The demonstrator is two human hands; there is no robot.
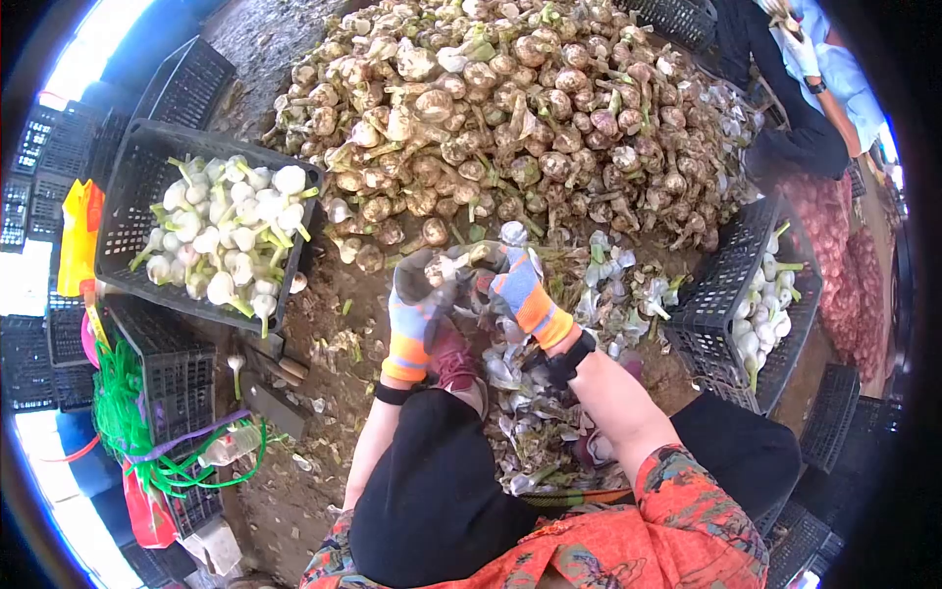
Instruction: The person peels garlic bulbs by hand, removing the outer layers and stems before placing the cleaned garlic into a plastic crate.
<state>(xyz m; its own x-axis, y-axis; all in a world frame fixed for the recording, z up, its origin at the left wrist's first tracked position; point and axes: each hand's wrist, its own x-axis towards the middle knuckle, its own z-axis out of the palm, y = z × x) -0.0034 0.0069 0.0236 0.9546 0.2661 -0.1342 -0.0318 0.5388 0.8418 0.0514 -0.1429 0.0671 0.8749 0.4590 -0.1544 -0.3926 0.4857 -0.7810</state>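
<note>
My left hand (412, 319), in a grey, blue and orange glove, is closed on a garlic bulb (441, 271) above the ground between my knees. Close beside it, my right hand (520, 294) in a matching glove has its fingers curled at the stalk end of that bulb; motion blur hides what its fingertips hold. Right in front of both hands rises a large pile of unpeeled garlic (520, 118). Beneath them lie loose white and purplish skins (510, 393).
A black crate (118, 236) of cleaned white garlic stands at left, another crate (702, 304) at right. Green netting (120, 393) and a plastic bottle (229, 447) are at lower left. Red mesh sacks (834, 265) and a gloved co-worker (834, 98) are at right.
</note>
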